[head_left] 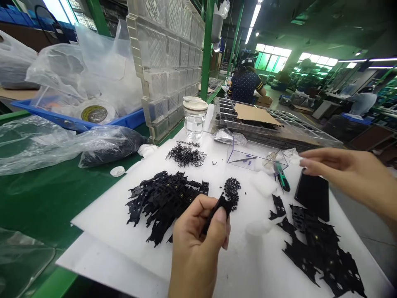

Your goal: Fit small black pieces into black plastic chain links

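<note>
My left hand (198, 236) is closed on a small black plastic part (221, 207), held upright above the white sheet (242, 265). Just behind it lies a little heap of tiny black pieces (232, 190). Off to the right, my right hand (344, 169) is raised, thumb and fingertips pinched close together beside a crumpled white tissue (291, 156); what they hold, if anything, cannot be made out. A pile of flat black plastic parts (167, 198) sits left of my left hand, with thin black wire-like springs (186, 155) behind. More black parts (325, 248) spread below my right hand.
A black phone-like slab (313, 192) and a green-handled cutter (282, 178) lie at right. Behind stand a clear box (254, 159), a lidded cup of clear liquid (194, 118) and stacked clear trays (169, 62). A blue tray (124, 120) with bags is left. Another person (246, 82) sits beyond.
</note>
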Demonstrator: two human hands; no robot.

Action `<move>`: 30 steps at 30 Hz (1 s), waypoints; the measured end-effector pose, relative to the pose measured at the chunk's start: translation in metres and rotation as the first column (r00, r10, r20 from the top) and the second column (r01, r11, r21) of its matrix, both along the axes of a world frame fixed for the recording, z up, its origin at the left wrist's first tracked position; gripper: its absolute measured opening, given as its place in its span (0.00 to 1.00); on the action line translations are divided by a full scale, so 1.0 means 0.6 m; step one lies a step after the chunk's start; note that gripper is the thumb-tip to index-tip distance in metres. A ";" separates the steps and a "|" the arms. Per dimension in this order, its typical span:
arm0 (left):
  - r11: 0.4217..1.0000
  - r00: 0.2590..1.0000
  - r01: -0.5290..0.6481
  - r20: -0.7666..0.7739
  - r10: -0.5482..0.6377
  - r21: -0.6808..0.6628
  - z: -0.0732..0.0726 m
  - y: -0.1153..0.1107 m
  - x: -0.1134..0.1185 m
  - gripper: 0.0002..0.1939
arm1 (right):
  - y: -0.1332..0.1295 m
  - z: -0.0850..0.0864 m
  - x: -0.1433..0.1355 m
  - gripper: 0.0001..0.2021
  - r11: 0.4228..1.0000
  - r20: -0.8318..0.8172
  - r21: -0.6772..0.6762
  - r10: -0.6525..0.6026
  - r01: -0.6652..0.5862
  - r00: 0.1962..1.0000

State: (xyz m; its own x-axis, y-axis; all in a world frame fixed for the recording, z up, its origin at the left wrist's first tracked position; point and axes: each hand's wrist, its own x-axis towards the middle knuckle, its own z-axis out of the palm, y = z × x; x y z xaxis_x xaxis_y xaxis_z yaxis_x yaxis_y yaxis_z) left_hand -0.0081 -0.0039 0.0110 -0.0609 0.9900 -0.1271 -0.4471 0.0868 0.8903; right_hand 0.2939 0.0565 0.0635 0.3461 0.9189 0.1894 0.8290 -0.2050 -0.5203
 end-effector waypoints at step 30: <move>0.977 0.984 0.160 0.100 -0.146 -0.142 0.006 0.001 -0.002 0.12 | 0.104 -0.050 -0.039 0.06 0.945 -0.210 0.328 0.080 -0.007 0.974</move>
State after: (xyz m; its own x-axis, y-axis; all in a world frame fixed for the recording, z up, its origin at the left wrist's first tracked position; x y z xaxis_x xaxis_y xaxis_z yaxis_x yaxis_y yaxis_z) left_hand -0.0095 -0.0033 0.0147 0.1078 0.9564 -0.2714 -0.4945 0.2884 0.8199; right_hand 0.2708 0.1191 0.0335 0.3735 0.8357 0.4027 0.6921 0.0381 -0.7208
